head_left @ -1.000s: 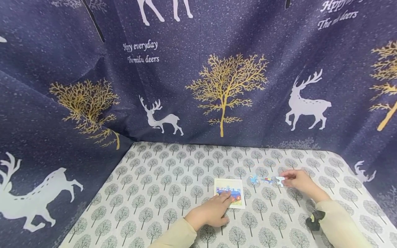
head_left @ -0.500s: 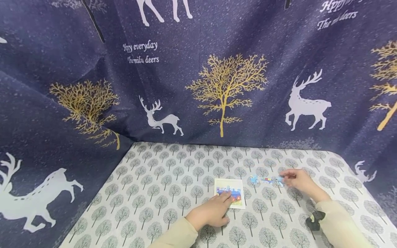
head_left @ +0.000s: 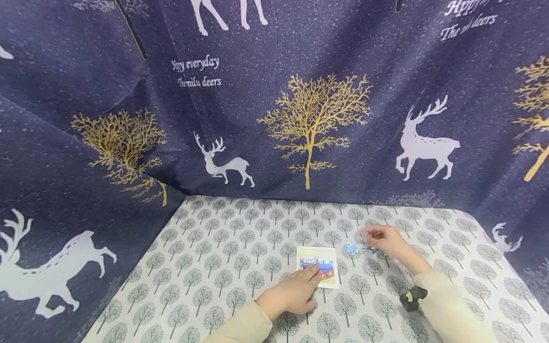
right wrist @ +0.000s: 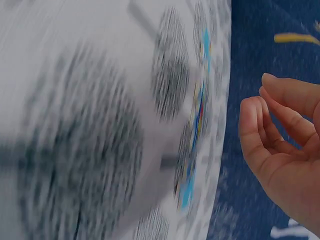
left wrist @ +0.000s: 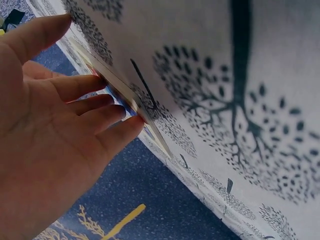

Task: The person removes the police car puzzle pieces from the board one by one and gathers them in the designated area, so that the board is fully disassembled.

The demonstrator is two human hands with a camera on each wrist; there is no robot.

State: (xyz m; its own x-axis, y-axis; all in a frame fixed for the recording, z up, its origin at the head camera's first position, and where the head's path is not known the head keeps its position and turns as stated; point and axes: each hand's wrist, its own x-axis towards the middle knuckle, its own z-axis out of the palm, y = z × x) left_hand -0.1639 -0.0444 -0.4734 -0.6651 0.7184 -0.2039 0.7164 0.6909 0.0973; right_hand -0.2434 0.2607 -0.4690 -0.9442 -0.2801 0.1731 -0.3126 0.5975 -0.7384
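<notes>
- Left hand (head_left: pixel 296 290) lies outstretched, fingertips resting on the picture board (head_left: pixel 305 250), about midway between the tabletop's (head_left: pixel 240 281) left and right edges.
- Right hand (head_left: pixel 388 240), fingers curled narrow, nothing visible between the tips, hovers over the loose puzzle pieces (head_left: pixel 352 248), clearly the nearer hand!
- Those pieces lie from the board toward the right edge, their row's long axis roughly parallel to the far edge.
</notes>
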